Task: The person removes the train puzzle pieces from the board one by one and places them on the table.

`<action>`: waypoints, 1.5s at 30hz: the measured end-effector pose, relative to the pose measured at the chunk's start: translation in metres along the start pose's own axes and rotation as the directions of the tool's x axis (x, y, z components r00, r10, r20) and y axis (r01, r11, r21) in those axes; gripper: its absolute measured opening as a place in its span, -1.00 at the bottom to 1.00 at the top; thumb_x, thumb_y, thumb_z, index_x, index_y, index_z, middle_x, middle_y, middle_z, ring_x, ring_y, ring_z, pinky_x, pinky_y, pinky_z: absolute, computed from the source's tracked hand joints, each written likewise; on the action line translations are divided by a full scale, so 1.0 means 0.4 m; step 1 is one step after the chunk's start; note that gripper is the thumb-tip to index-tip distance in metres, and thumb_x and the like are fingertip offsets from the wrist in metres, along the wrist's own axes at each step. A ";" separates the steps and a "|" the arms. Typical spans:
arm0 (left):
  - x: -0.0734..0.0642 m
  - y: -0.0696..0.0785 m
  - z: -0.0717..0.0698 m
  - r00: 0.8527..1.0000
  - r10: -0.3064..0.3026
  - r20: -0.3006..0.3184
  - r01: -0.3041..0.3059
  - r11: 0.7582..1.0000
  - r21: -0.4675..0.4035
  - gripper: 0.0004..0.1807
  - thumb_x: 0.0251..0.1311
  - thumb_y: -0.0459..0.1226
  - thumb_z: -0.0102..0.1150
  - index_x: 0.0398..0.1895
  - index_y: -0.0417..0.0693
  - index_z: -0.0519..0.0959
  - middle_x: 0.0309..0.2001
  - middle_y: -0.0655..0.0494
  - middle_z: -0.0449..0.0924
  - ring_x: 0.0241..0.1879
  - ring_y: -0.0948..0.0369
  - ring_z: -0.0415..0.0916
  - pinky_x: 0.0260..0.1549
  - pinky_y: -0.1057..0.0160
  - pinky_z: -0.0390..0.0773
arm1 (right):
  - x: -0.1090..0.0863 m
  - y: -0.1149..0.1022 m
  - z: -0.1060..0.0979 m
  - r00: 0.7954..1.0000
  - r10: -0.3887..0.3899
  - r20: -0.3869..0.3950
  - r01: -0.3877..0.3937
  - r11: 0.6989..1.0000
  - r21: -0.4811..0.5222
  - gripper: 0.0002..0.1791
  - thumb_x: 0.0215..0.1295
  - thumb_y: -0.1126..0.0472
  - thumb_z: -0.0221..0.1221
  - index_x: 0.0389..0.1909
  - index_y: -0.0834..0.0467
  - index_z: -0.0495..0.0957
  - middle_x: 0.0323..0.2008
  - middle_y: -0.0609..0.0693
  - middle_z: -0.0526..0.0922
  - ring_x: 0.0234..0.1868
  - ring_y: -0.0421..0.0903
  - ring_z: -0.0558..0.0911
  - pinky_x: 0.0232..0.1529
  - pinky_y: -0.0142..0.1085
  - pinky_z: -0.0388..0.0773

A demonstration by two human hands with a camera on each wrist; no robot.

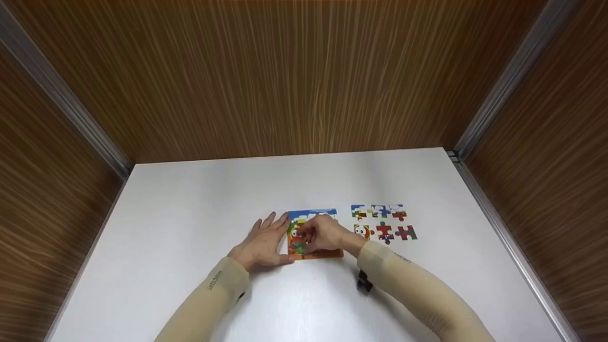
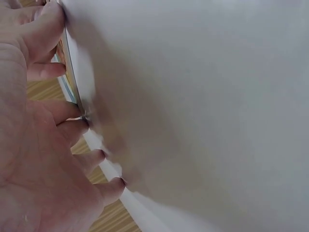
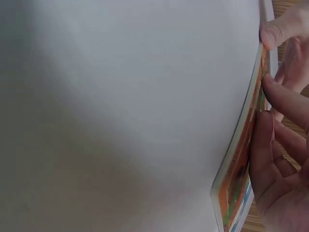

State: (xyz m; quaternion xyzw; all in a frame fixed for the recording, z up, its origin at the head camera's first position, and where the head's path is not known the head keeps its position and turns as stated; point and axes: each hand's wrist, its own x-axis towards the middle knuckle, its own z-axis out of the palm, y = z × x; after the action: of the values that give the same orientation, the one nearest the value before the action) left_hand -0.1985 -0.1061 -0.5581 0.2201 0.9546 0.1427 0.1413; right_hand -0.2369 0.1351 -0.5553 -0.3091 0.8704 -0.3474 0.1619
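A square picture puzzle in a thin tray with blue top and orange bottom edges lies flat on the white table. My left hand rests at its left side, fingers spread, with the thumb at the lower left corner and fingertips by the upper left. Over the puzzle's middle, my right hand bends its index finger and thumb about a green and red puzzle piece, their tips down on the picture. The right wrist view shows these fingertips on the puzzle's face; the hand hides much of the picture.
Loose puzzle pieces lie right of the tray in two rows, including a cloud piece and a red piece. A small black object is partly under the right forearm. Wood-grain panels surround the table.
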 end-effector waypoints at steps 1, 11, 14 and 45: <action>-0.001 0.000 0.000 1.000 0.001 0.000 -0.001 1.000 -0.002 0.27 0.32 0.34 0.41 0.87 -0.05 0.04 0.90 0.04 -0.11 0.89 -0.18 -0.23 0.80 -0.43 -0.08 | 0.000 -0.001 0.002 1.000 0.002 -0.001 -0.002 1.000 0.005 -0.48 0.14 0.28 0.69 0.15 0.20 0.85 -0.23 0.08 0.90 -0.39 -0.32 0.66 -0.33 -0.51 0.62; -0.005 0.000 -0.001 1.000 -0.001 0.004 0.001 1.000 0.013 0.27 0.33 0.36 0.42 0.87 -0.04 0.04 0.90 0.04 -0.13 0.89 -0.18 -0.22 0.81 -0.41 -0.08 | 0.007 -0.007 0.008 0.999 0.050 0.019 -0.049 0.998 -0.026 -0.53 0.10 0.29 0.69 0.07 0.17 0.84 -0.28 0.03 0.84 -0.38 -0.30 0.61 -0.34 -0.48 0.57; -0.004 0.002 -0.002 1.000 0.000 0.003 0.000 1.000 0.017 0.27 0.33 0.35 0.43 0.87 -0.04 0.04 0.90 0.03 -0.12 0.89 -0.18 -0.22 0.81 -0.41 -0.07 | 0.009 -0.008 0.009 0.998 0.056 0.010 -0.056 0.998 -0.039 -0.54 0.07 0.31 0.68 0.03 0.16 0.80 -0.29 0.00 0.79 -0.36 -0.28 0.58 -0.31 -0.46 0.53; -0.003 0.013 -0.007 0.998 -0.049 0.030 0.048 0.998 0.027 0.24 0.34 0.30 0.45 0.88 0.03 0.05 0.90 0.07 -0.12 0.90 -0.09 -0.24 0.84 -0.29 -0.08 | -0.052 0.013 -0.004 0.995 0.063 -0.073 -0.032 0.932 0.362 -0.84 0.48 0.42 0.37 0.00 0.21 0.72 -0.25 -0.06 0.74 -0.26 -0.21 0.66 -0.20 -0.41 0.65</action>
State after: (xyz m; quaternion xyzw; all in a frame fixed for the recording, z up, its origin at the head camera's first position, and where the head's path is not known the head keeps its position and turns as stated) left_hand -0.1964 -0.1028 -0.5535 0.2008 0.9592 0.1234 0.1562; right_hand -0.2241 0.1523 -0.5566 -0.2384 0.8051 -0.5096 0.1877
